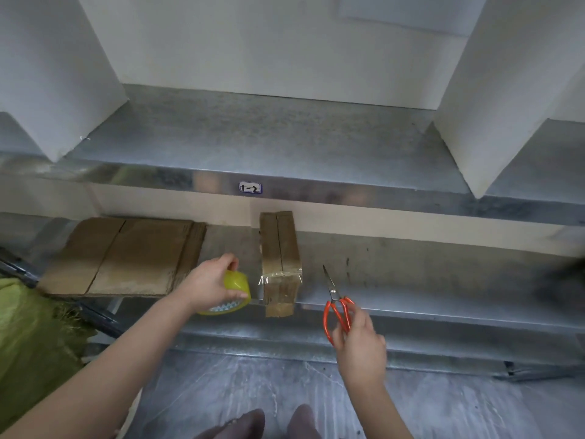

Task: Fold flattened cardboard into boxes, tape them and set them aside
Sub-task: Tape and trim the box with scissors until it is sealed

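Brown box [280, 248] on shelf [411, 280], clear tape [281, 275] across seam. L hand [210, 282] grips tape roll [238, 293]; R hand [361, 342] holds scissors [337, 307].

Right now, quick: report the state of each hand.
Left hand: grips the yellow tape roll.
Right hand: holds the orange-handled scissors by the handles.
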The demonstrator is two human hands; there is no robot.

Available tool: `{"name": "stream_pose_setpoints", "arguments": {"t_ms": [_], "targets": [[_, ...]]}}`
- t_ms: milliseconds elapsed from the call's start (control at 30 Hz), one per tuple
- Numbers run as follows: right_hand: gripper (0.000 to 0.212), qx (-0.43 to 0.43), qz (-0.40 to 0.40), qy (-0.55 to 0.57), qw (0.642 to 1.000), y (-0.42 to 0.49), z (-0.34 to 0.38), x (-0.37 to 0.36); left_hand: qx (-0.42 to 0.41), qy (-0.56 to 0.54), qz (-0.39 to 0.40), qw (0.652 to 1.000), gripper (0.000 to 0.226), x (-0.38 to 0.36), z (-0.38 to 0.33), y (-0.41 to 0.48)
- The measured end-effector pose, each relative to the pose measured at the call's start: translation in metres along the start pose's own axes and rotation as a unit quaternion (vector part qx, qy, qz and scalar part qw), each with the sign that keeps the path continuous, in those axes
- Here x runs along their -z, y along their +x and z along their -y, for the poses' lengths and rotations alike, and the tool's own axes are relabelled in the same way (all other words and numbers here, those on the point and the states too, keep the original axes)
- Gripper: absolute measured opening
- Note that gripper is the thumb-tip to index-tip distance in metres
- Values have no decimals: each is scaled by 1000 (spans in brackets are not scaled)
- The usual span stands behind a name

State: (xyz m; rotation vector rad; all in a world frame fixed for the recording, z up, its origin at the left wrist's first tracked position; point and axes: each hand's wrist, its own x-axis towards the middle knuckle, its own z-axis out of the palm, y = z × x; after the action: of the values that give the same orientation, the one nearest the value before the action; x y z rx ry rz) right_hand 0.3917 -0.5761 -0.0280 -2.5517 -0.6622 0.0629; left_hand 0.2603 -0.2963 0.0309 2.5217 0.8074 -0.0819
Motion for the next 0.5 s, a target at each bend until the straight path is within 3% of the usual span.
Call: {"name": "stream_pose_setpoints", "arguments": {"t_ms": [300,500], "targets": [[54,-54,146,131,979,-62,85,22,-46,-21,9,999,56,10,5,-3],[47,-125,245,237,932,-68,113,7,-61,-27,10,998,56,8,14,-2]]}}
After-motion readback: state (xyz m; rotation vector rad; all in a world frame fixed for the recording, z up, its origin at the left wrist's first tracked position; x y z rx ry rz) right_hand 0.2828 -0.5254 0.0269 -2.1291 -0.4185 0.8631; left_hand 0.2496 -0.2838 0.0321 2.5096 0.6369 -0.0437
